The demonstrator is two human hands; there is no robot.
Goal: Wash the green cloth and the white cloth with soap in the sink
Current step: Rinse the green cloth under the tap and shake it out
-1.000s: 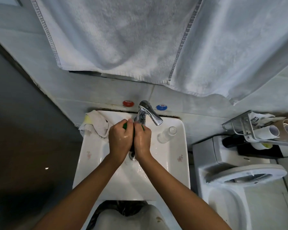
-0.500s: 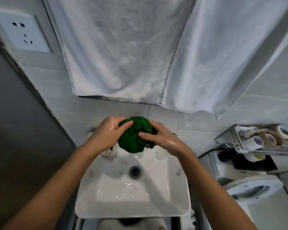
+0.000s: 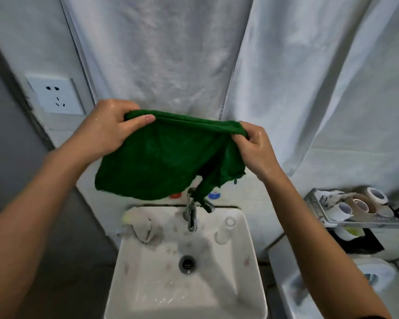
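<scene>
The green cloth (image 3: pixel 166 157) hangs spread out in the air, well above the white sink (image 3: pixel 247 268). My left hand (image 3: pixel 108 132) pinches its top left corner and my right hand (image 3: pixel 256 146) pinches its top right corner. The cloth's lower edge hides the top of the chrome tap (image 3: pixel 191 215). A crumpled white cloth (image 3: pixel 143 226) lies on the sink's back left corner, with something yellow under it. Beside the tap, on the right of the sink's rim, stands a small clear bottle (image 3: pixel 225 230).
Two large white towels (image 3: pixel 171 54) hang on the wall just behind the green cloth. A wall socket (image 3: pixel 55 95) is at the left. A wire rack with paper rolls (image 3: pixel 355 208) and a toilet (image 3: pixel 364 277) stand to the right of the sink.
The green cloth was wrung under the tap, then held as a ball. Now both hands have lifted it higher and pulled it open by its top corners.
</scene>
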